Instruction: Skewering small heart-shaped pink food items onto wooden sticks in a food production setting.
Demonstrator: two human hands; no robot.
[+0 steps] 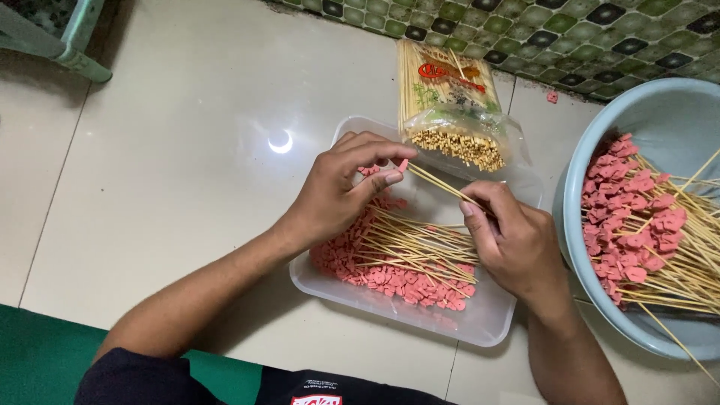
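Note:
My left hand [341,191] pinches a small pink piece [403,165] at the tip of a thin bamboo skewer [439,184]. My right hand [510,240] grips that skewer further down. Both hands hover over a clear plastic tray [480,319] that holds many small pink pieces [390,277] and a loose bundle of bare skewers [416,247].
A plastic bag of new bamboo skewers [450,105] lies behind the tray. At the right stands a pale blue basin [675,120] with several skewers loaded with pink pieces [634,217]. Pale floor tiles, a green patterned tile strip at the back, a green chair leg [71,56] top left.

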